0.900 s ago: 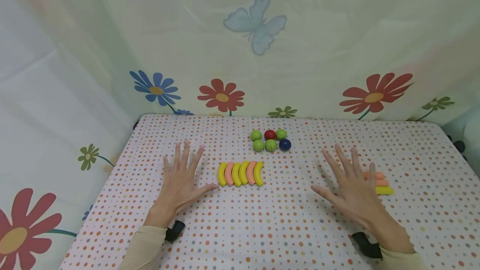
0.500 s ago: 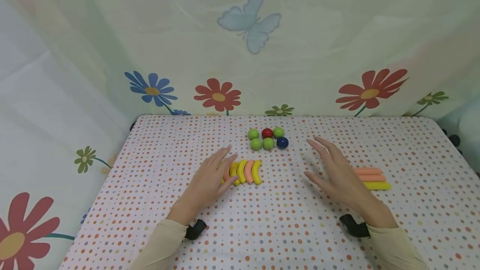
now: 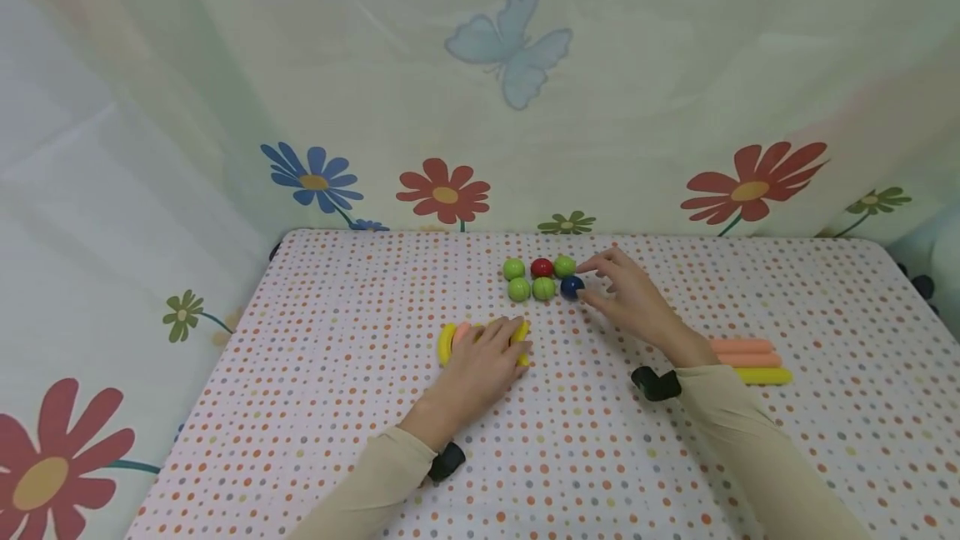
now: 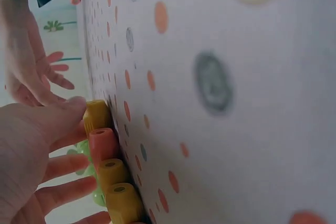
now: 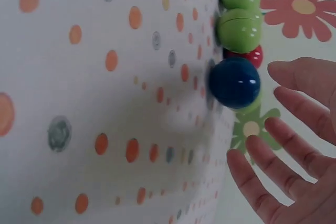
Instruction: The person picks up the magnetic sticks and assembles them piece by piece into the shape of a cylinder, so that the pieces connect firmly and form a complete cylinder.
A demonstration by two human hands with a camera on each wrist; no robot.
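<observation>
Over a row of yellow and pink toy bananas my left hand covers most of them. In the left wrist view its thumb lies at the end of the outermost yellow banana, the fingers spread alongside the row; no banana is lifted. My right hand reaches beside the dark blue ball, its fingers loosely bent and spread. From the right wrist view, a gap shows between those fingers and the blue ball. Green balls and a red ball sit grouped with it.
Two pink sticks and a yellow stick lie side by side to the right, near the right forearm. A dotted cloth covers the table. Behind it hangs a floral curtain.
My left hand has moved right, from beside the bananas to over them. My right hand has gone left and forward, from near the sticks to the blue ball.
</observation>
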